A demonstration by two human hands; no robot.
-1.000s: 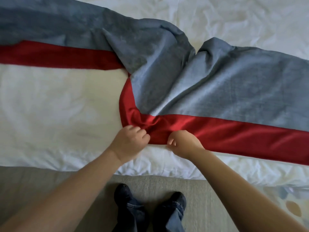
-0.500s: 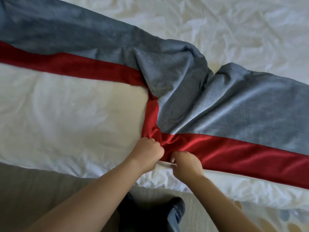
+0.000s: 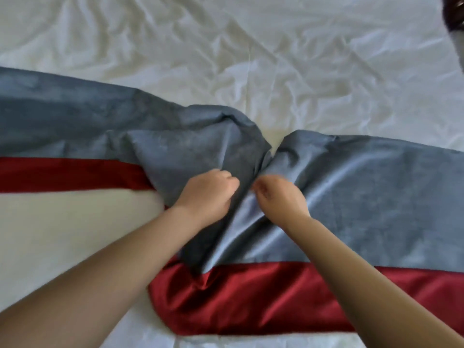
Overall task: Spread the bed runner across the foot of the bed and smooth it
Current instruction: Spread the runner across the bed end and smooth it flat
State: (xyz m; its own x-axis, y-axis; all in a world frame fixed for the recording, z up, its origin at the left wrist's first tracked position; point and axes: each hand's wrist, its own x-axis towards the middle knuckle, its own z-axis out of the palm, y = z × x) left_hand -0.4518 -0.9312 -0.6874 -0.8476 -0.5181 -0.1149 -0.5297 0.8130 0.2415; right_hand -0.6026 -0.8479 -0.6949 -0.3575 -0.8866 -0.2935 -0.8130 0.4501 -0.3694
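Observation:
The bed runner [image 3: 364,202] is grey-blue with a red band along its near edge. It lies across the white bed [image 3: 251,59] from left to right, bunched and folded in the middle, so the red band is broken into a far left stretch and a nearer right stretch. My left hand [image 3: 208,192] has curled fingers in the grey fold at the bunch. My right hand [image 3: 278,199] is just to its right, fingers curled into the same fold. Both hands are blurred.
Wrinkled white sheet covers the bed beyond the runner. A flat white strip of bedding [image 3: 62,234] lies left of my left forearm. A dark object [image 3: 455,13] shows at the top right corner.
Both hands left the red band at the near edge and moved up into the grey middle fold. The view shifted forward over the bed, so the floor and feet are out of sight.

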